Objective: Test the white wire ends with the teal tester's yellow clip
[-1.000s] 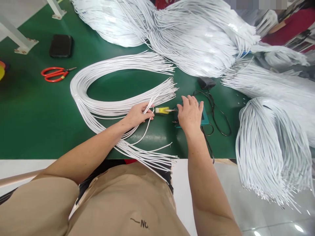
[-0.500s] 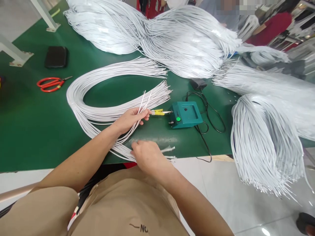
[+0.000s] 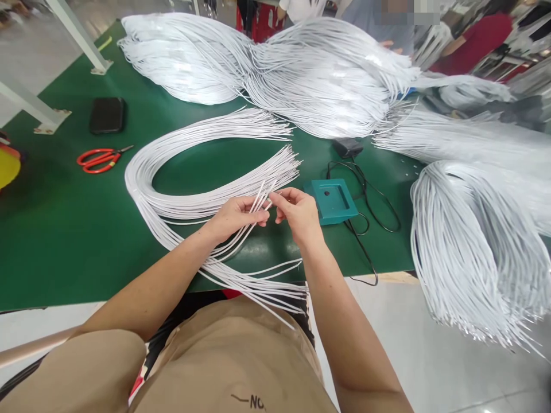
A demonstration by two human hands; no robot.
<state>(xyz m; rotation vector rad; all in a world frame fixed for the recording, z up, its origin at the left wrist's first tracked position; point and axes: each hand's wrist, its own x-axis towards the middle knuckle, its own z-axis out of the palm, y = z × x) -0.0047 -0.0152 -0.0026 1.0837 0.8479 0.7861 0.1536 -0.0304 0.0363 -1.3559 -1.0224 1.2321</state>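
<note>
My left hand (image 3: 239, 219) is closed around a few white cables (image 3: 247, 234), whose ends stick up past the fingers. Close against it, my right hand (image 3: 300, 213) pinches at the end of one of these cables; the exact grip is partly hidden by the fingers. Just beyond my right hand stands a small teal device (image 3: 331, 215) with a recessed top, its left side covered by that hand. A curved bundle of white cables (image 3: 189, 203) lies behind my left hand. Loose cable ends (image 3: 267, 284) fan out below both hands at the table's front edge.
Red-handled snips (image 3: 98, 162) and a black box (image 3: 107, 115) lie on the green table (image 3: 55, 229) at left. Large cable heaps (image 3: 327, 74) fill the back; another bundle (image 3: 465, 246) hangs over the right edge. A black adapter (image 3: 346, 147) and cord lie behind the device.
My right hand has moved up from the loose cable ends to the cable tips at my left hand. The yellow piece between my left hand and the device is no longer visible.
</note>
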